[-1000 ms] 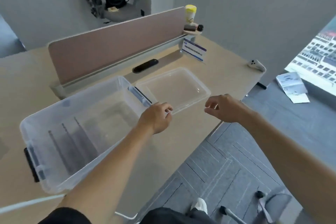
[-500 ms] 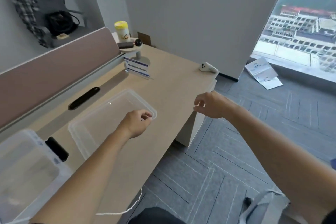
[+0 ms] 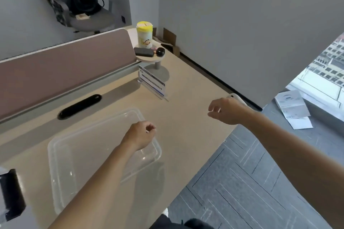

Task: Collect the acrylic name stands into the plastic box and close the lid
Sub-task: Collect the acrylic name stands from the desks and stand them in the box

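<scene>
One acrylic name stand with a blue and white card stands upright on the desk by the partition's right end. The clear plastic lid lies flat on the desk. My left hand hovers over the lid's right end, fingers loosely curled, holding nothing. My right hand is raised above the desk's right side, fingers half curled and empty, to the right of the stand and apart from it. Only the plastic box's corner with a black latch shows at the left edge.
A mauve partition runs along the desk's back with a black cable slot before it. A small round shelf carries a yellow-lidded canister, a dark power bank and a black ball. A white controller sits behind my right hand. Papers lie on the floor.
The view has swung right: the box has slid almost out of frame and the name stand has come closer. Both hands have moved right along the desk, staying empty.
</scene>
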Action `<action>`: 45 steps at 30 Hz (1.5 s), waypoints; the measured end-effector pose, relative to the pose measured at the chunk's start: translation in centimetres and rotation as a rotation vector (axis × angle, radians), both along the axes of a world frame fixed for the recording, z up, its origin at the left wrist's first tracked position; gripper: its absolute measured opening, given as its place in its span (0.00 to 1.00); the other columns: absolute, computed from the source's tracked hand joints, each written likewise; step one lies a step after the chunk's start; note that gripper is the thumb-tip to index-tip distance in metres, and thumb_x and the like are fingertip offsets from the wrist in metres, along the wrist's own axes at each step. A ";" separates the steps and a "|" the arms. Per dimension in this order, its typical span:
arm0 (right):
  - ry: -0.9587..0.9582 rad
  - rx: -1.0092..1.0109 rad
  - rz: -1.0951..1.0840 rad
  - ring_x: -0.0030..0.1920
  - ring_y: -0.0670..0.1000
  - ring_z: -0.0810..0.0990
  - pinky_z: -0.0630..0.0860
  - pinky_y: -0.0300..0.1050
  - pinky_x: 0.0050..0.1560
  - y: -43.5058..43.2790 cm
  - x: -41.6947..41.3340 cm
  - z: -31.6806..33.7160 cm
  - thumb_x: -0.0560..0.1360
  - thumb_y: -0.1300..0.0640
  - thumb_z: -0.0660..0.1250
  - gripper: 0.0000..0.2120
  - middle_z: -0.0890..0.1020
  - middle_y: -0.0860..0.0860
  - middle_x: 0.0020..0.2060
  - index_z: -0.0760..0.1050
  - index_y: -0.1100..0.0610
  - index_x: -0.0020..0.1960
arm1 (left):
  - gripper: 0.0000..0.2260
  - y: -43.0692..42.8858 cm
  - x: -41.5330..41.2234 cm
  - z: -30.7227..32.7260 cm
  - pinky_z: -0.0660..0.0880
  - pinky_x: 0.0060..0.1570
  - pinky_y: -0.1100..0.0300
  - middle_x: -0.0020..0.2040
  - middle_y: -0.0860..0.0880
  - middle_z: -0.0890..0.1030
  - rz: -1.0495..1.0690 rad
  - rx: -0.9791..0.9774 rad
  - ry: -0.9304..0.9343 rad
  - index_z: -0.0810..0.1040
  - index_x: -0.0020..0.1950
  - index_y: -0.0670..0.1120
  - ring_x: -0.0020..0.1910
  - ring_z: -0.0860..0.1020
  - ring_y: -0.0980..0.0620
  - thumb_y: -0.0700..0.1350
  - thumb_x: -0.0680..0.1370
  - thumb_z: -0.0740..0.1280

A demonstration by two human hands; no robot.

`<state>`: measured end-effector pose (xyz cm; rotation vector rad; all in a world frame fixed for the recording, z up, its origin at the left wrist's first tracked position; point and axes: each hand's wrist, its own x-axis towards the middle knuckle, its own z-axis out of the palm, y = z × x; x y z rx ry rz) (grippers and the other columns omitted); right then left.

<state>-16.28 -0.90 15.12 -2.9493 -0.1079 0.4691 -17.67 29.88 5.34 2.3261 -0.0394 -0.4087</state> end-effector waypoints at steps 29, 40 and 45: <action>0.316 0.207 0.593 0.50 0.55 0.80 0.77 0.51 0.54 2.5 42.0 -10.7 0.79 0.40 0.60 0.19 0.82 0.52 0.50 0.80 0.54 0.55 | 0.15 -13.6 20.6 -4.5 0.77 0.52 0.56 0.54 0.56 0.79 0.839 -0.192 0.170 0.75 0.61 0.53 0.49 0.80 0.52 0.56 0.77 0.65; 0.621 0.458 0.392 0.75 0.56 0.64 0.61 0.55 0.74 10.1 46.2 -19.7 0.74 0.27 0.55 0.39 0.64 0.50 0.77 0.59 0.46 0.78 | 0.31 -14.7 29.7 -9.4 0.75 0.61 0.49 0.61 0.58 0.75 0.898 -0.307 0.160 0.63 0.70 0.63 0.62 0.76 0.49 0.50 0.71 0.71; 0.715 0.650 0.299 0.75 0.52 0.65 0.62 0.59 0.74 12.3 46.0 -22.1 0.60 0.17 0.58 0.50 0.64 0.45 0.77 0.59 0.39 0.77 | 0.31 -14.6 29.5 -10.3 0.68 0.56 0.64 0.68 0.54 0.75 0.813 -0.143 0.133 0.56 0.77 0.57 0.64 0.75 0.50 0.48 0.78 0.67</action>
